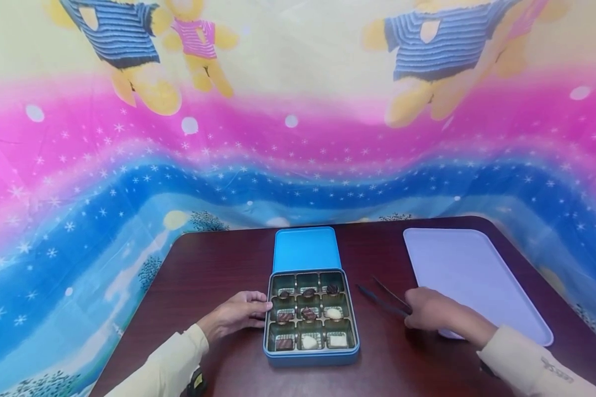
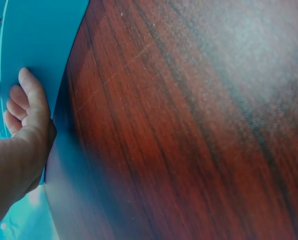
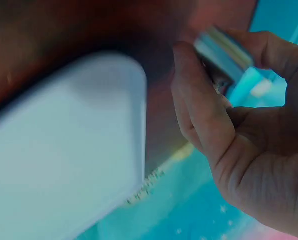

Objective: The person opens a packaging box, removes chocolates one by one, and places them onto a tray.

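Observation:
A blue tin (image 1: 312,358) holds chocolates in a gold divided insert; dark pieces (image 1: 308,293) sit in the back row, brown and white ones farther forward. My left hand (image 1: 240,314) rests against the tin's left side, a fingertip on its rim. From the left wrist view, the fingers lie along the tin's blue wall (image 2: 38,45). To the right of the tin, my right hand (image 1: 434,311) pinches a pair of tongs (image 1: 384,298), with the two slim tips apart and pointing toward the tin. Their shiny metal end (image 3: 224,52) is blurred in the right wrist view.
The blue lid (image 1: 307,248) lies behind the tin. A pale lavender tray (image 1: 477,275) is at the right, partly beneath the right forearm. All stand on a dark reddish wooden table (image 1: 218,253), with a printed cloth (image 1: 298,138) hanging behind.

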Available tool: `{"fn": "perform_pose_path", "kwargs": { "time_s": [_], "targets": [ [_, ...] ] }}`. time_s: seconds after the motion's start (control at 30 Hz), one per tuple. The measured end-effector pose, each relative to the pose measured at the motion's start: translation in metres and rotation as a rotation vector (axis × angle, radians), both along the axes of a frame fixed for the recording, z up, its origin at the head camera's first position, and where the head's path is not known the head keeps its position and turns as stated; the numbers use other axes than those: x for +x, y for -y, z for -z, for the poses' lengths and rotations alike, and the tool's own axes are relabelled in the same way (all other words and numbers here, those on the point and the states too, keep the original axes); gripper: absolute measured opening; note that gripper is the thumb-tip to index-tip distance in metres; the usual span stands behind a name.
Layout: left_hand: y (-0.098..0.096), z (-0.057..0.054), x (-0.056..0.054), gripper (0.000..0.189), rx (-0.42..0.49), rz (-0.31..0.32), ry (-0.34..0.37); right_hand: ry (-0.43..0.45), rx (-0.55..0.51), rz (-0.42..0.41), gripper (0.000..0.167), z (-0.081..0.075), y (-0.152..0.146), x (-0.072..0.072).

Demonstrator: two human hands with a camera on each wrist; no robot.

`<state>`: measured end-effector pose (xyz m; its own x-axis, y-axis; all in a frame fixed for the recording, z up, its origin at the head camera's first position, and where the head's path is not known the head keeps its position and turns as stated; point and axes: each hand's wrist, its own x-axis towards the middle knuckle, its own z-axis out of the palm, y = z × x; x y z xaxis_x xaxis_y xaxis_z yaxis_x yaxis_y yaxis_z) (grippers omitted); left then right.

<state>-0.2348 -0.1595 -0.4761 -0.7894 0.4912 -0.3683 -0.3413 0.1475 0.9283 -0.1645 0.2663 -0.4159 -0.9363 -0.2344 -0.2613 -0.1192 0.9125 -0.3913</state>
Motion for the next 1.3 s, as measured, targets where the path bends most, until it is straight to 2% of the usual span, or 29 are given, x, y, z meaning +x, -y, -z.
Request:
{"fn": "perform_pose_path", "kwargs": {
  "time_s": [0.07,0.2,0.43,0.57,0.73,0.87,0.93,1.1,1.17,1.3],
  "targets": [
    [0.0,0.0,0.0,0.026,-0.001,-0.003,-0.001,0.013,-0.004,0.002,0.015,-0.008,-0.003,-0.003],
    [0.0,0.001,0.0,0.027,-0.009,-0.005,-0.003,0.093,-0.031,0.022,0.011,-0.019,-0.008,-0.007],
    [0.0,0.003,0.0,0.026,0.002,-0.002,-0.002,0.065,-0.015,-0.055,0.013,-0.027,-0.017,-0.016],
    [0.0,0.005,0.0,0.022,0.02,0.003,0.005,0.063,-0.027,-0.063,0.019,-0.028,-0.02,-0.02],
    [0.001,0.006,-0.001,0.02,0.031,0.006,0.008,-0.018,-0.022,-0.046,0.039,-0.03,-0.024,-0.027],
    [0.001,0.005,-0.001,0.02,0.034,0.01,0.004,-0.129,-0.002,-0.023,0.057,-0.033,-0.026,-0.033],
    [0.002,0.004,-0.001,0.021,0.032,0.012,0.002,-0.189,-0.01,-0.017,0.061,-0.036,-0.027,-0.035],
    [0.002,0.004,-0.001,0.021,0.037,0.014,0.0,-0.309,-0.063,-0.049,0.045,-0.046,-0.025,-0.039],
    [0.002,0.004,-0.001,0.021,0.042,0.015,0.001,-0.317,-0.09,-0.061,0.038,-0.049,-0.023,-0.04],
    [0.002,0.004,-0.001,0.022,0.044,0.019,0.002,-0.298,-0.121,-0.095,0.036,-0.055,-0.02,-0.039]
  ]
}}
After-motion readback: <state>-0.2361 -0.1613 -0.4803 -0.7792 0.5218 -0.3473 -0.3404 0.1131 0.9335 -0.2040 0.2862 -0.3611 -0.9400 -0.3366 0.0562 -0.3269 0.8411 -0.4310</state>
